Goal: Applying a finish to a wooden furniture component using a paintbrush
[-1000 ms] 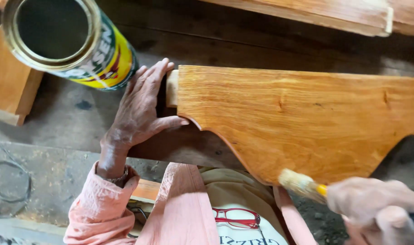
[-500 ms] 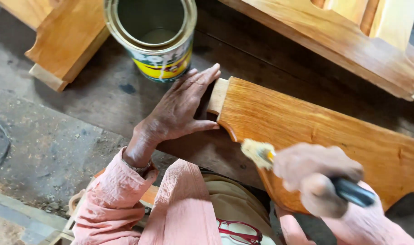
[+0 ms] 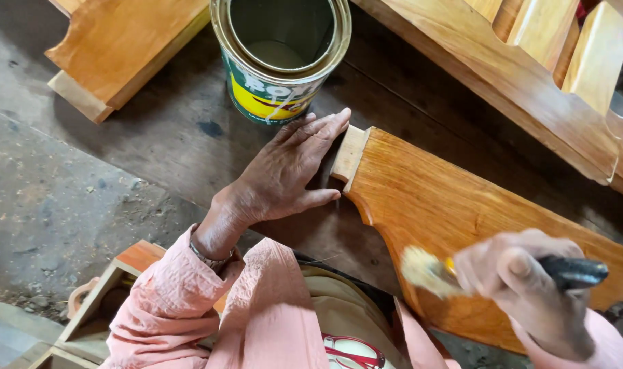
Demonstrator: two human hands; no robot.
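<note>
2 hands on curved board (image 3: 462,212), brush (image 3: 427,270), open can (image 3: 281,58) beside

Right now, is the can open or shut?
Open: the can stands upright with no lid, and its inside shows down to a low pale liquid.

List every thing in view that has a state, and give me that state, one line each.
Tin can: upright, lid off, a little liquid at the bottom.
Curved wooden panel: lying flat, glossy with finish.
Brush: bristles on the panel, blurred.
Right hand: closed around the brush's dark handle.
Left hand: open, flat, fingers against the panel's end.
Other wooden pieces: lying around, glossy orange-brown.
</note>
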